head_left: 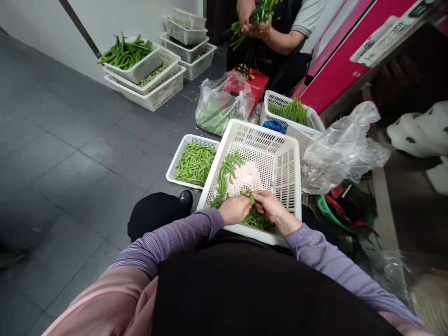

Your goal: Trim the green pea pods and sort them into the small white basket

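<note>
- Your left hand [235, 210] is nearly closed, with its fingers curled in and their tips on one green pod [251, 199].
- Your right hand [275, 210] is nearly closed too, with its thumb and finger pinching the same pod from the other side.
- That pod is between your two hands, over the near part of the big white basket [294, 182].
- The big basket sits in front of you, close to your black apron [266, 289].
- Inside it, a few loose pods [229, 165] lie on the left side, and a heap of thin green bits [259, 220] lies under your hands.
- Just left of it, a small white basket [170, 173] on the floor holds lots of green pods.
- Past the big basket, a clear bag [210, 112] with green stuff in it sits on the floor, next to a red stool [259, 86].
- Behind the stool, another person's hands [259, 31] hold a bunch of green stems [261, 14].
- A crumpled clear bag [346, 144] is on the right, above a green tub [327, 212].
- Far to the left, white baskets [157, 97] are piled up, with long green beans [126, 52] on top.
</note>
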`<state>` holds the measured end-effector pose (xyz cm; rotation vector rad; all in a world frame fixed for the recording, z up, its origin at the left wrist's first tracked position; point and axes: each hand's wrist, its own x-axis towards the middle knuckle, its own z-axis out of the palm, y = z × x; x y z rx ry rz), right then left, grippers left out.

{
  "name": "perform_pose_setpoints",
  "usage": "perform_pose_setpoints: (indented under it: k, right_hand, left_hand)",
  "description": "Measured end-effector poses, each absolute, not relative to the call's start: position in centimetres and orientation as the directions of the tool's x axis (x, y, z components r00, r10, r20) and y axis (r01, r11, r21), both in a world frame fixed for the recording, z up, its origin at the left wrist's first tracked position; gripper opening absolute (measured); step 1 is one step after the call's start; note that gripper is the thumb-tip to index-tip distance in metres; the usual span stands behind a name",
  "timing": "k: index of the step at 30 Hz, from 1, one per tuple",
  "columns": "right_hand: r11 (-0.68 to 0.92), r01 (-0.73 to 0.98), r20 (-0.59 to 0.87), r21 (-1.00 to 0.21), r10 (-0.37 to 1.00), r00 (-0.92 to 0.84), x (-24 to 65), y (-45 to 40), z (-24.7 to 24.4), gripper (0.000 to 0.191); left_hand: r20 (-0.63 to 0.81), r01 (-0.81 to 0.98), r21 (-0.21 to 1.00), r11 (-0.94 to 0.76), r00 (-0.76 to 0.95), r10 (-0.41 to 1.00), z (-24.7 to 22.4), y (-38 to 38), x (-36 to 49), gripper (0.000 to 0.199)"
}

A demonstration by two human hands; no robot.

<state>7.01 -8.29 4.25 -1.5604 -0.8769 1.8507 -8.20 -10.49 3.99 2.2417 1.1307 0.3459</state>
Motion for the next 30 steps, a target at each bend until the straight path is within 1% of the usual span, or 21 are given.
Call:
perform_pose_setpoints:
  k: [3, 5, 7, 9, 10, 11, 13, 14, 16, 17, 18, 19, 21, 23, 24, 25, 26, 27, 28, 29, 30]
  right_hand:
    - [-0.623, 0.051, -0.623, -0.78, 0.768, -0.149, 6.9, -8.6, 4.3, 0.028]
    - [-0.619, 0.096, -0.626, -0.779, 0.761, -0.173, 6.9, -8.9, 4.6, 0.027]
    - [-0.626, 0.12, -0.634, -0.771, 0.735, -0.242, 7.1, -9.2, 5.2, 0.026]
    - [-0.647, 0.108, -0.643, -0.754, 0.696, -0.32, 7.6, -9.5, 5.8, 0.025]
    - [-0.662, 0.092, -0.647, -0.744, 0.679, -0.346, 7.8, -9.5, 6.0, 0.024]
    - [-0.678, 0.073, -0.652, -0.732, 0.665, -0.363, 8.2, -9.6, 6.2, 0.024]
    - [-0.703, 0.041, -0.662, -0.71, 0.647, -0.378, 8.8, -9.6, 6.3, 0.023]
    - [-0.711, 0.036, -0.668, -0.703, 0.642, -0.377, 9.1, -9.6, 6.2, 0.023]
    - [-0.716, 0.055, -0.679, -0.696, 0.632, -0.374, 9.5, -9.6, 5.9, 0.022]
    - [-0.714, 0.074, -0.683, -0.697, 0.628, -0.373, 9.7, -9.6, 5.7, 0.022]
    - [-0.71, 0.1, -0.688, -0.697, 0.622, -0.373, 9.7, -9.6, 5.5, 0.021]
    - [-0.706, 0.132, -0.694, -0.696, 0.614, -0.376, 9.8, -9.6, 5.3, 0.021]
    - [-0.688, 0.213, -0.704, -0.694, 0.587, -0.4, 9.8, -9.5, 5.1, 0.022]
    - [-0.625, 0.329, -0.7, -0.708, 0.557, -0.447, 9.8, -9.3, 5.2, 0.026]
    - [-0.559, 0.401, -0.686, -0.726, 0.546, -0.482, 9.8, -9.0, 5.4, 0.027]
    - [-0.467, 0.47, -0.663, -0.749, 0.535, -0.524, 9.9, -8.8, 5.7, 0.027]
    - [-0.36, 0.527, -0.634, -0.77, 0.52, -0.572, 10.0, -8.6, 6.0, 0.026]
    - [-0.255, 0.561, -0.604, -0.788, 0.495, -0.624, 10.0, -8.3, 6.2, 0.025]
    - [-0.17, 0.568, -0.574, -0.806, 0.461, -0.677, 10.0, -8.1, 6.5, 0.024]
    - [-0.124, 0.552, -0.545, -0.825, 0.433, -0.718, 10.0, -8.0, 6.6, 0.024]
    - [-0.122, 0.521, -0.519, -0.845, 0.428, -0.74, 9.9, -7.9, 6.6, 0.025]
  left_hand:
    - [-0.056, 0.654, 0.598, -0.464, 0.611, 0.789, 4.3, -10.5, -8.2, 0.026]
    - [-0.082, 0.695, 0.587, -0.416, 0.562, 0.823, 4.3, -10.1, -8.5, 0.026]
    - [-0.129, 0.768, 0.575, -0.281, 0.425, 0.896, 4.2, -9.2, -9.0, 0.028]
    - [-0.193, 0.824, 0.554, -0.117, 0.264, 0.945, 4.0, -8.1, -9.7, 0.03]
    - [-0.221, 0.839, 0.54, -0.064, 0.215, 0.951, 3.9, -7.7, -10.0, 0.03]
    - [-0.235, 0.844, 0.534, -0.047, 0.201, 0.951, 3.9, -7.5, -10.1, 0.029]
    - [-0.212, 0.835, 0.54, -0.108, 0.259, 0.942, 4.0, -7.6, -10.2, 0.026]
    - [-0.179, 0.819, 0.546, -0.174, 0.317, 0.931, 4.1, -8.0, -10.1, 0.031]
    - [-0.099, 0.768, 0.549, -0.331, 0.453, 0.886, 4.5, -9.0, -9.6, 0.045]
    - [-0.069, 0.737, 0.541, -0.406, 0.52, 0.852, 4.7, -9.5, -9.4, 0.048]
    - [-0.052, 0.707, 0.528, -0.47, 0.58, 0.813, 4.9, -9.9, -9.1, 0.045]
    - [-0.049, 0.682, 0.514, -0.521, 0.629, 0.776, 5.0, -10.1, -8.9, 0.038]
    - [-0.069, 0.659, 0.477, -0.582, 0.689, 0.722, 5.1, -10.3, -8.6, 0.027]
    - [-0.089, 0.641, 0.447, -0.624, 0.726, 0.682, 4.9, -10.1, -8.6, 0.025]
    - [-0.098, 0.625, 0.45, -0.638, 0.745, 0.66, 4.8, -10.0, -8.7, 0.024]
    - [-0.109, 0.603, 0.471, -0.644, 0.764, 0.635, 4.7, -9.8, -8.8, 0.023]
    - [-0.125, 0.57, 0.518, -0.638, 0.788, 0.603, 4.7, -9.7, -8.9, 0.022]
    - [-0.14, 0.526, 0.593, -0.61, 0.813, 0.565, 4.7, -9.5, -9.1, 0.022]
    - [-0.148, 0.472, 0.686, -0.553, 0.836, 0.529, 4.8, -9.4, -9.2, 0.021]
    - [-0.148, 0.416, 0.782, -0.463, 0.847, 0.511, 4.9, -9.2, -9.4, 0.021]
    - [-0.146, 0.366, 0.864, -0.346, 0.839, 0.524, 5.0, -9.0, -9.5, 0.021]
